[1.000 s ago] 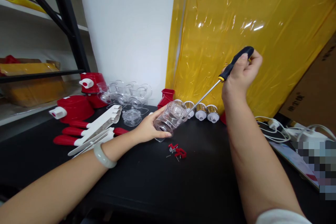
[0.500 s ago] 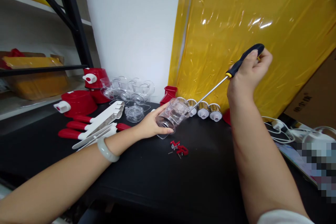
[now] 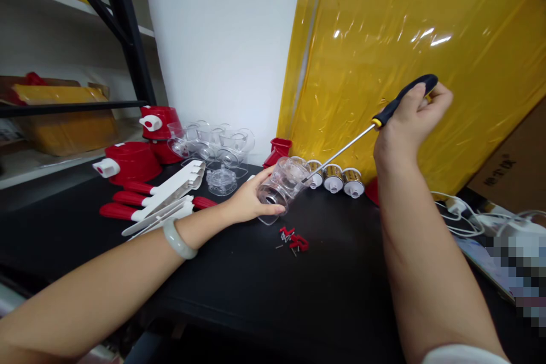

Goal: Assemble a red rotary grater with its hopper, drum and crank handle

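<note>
My left hand [image 3: 251, 199] is wrapped round a clear plastic housing [image 3: 291, 173], tilted just above the black table. In my right hand [image 3: 420, 111] is a screwdriver [image 3: 352, 142] with a black and yellow handle and a long steel shaft. Its tip meets the right side of the housing; what lies at the tip is too small to tell. Below the housing, small red plastic parts [image 3: 301, 243] and several loose screws [image 3: 285, 236] lie on the table.
Several metal grater drums [image 3: 333, 178] stand behind the housing, beside a red chute [image 3: 278, 152]. To the left are red bases [image 3: 134, 162], clear housings [image 3: 230, 145] and red-handled white parts [image 3: 170, 187]. White cables [image 3: 458, 213] lie at the right.
The whole view has shifted slightly. Both hands keep their grips, and the screwdriver tip stays at the housing's side.
</note>
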`<state>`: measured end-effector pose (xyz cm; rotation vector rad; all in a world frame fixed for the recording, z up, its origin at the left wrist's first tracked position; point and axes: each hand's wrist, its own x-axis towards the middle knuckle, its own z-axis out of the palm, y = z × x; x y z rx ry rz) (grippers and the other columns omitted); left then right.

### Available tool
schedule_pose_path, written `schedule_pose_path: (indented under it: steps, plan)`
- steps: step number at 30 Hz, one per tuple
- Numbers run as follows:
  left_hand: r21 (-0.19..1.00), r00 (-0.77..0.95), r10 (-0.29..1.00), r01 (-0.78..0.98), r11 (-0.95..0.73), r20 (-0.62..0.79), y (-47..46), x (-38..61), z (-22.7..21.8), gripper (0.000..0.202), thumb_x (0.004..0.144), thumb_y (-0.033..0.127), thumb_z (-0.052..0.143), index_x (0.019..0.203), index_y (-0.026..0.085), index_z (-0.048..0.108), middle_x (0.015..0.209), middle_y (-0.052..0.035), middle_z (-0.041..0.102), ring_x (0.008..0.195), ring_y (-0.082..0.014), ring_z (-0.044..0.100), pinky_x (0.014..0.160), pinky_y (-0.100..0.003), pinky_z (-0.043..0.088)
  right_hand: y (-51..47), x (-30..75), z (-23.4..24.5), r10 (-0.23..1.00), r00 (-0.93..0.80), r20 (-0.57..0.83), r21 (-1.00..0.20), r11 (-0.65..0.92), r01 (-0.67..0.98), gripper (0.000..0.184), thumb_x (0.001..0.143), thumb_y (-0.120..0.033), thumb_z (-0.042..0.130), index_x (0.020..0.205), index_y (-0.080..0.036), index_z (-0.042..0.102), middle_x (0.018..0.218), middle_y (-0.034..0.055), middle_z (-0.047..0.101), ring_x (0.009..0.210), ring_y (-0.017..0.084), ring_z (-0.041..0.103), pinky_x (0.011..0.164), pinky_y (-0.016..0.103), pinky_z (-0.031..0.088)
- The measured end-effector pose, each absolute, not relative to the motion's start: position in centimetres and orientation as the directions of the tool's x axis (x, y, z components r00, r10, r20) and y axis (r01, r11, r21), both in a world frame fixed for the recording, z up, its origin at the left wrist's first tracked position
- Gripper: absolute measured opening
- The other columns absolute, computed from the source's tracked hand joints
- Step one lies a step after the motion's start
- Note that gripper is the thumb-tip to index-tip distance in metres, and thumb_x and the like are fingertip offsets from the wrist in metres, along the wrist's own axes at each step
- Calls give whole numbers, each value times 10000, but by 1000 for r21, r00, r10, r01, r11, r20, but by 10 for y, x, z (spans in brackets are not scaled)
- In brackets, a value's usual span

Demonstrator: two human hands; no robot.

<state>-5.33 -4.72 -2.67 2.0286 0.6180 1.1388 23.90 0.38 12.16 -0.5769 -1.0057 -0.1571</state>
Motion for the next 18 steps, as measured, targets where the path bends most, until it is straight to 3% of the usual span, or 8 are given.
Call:
schedule_pose_path:
  steps: [3,12,18]
  plan:
    - [794,483,711,50,-606,512,-48,-54,-27,950,629,366,823,1445,178,373,1416,-170,533,1268,-344,543,1097,-526,390,2,237,121,31,618,786,-348,848,400,47,980,-267,339,969,-228,316,822,-43,404,751,86,561,759,297,496]
    - [820,486,692,-100,-563,534,-50,-50,-25,951,659,361,815,1443,141,323,1426,-211,509,1311,-356,502,1109,-500,383,-5,228,121,116,690,715,-428,853,300,122,957,-222,407,896,-235,302,723,-78,361,577,66,458,566,231,384]
    - [793,483,655,-153,-590,581,-49,-48,-25,905,671,382,810,1428,169,360,1456,-202,481,1335,-368,473,1114,-514,374,-9,225,122,71,656,752,-354,882,310,128,941,-215,433,901,-231,313,729,-74,349,585,72,434,562,230,357]
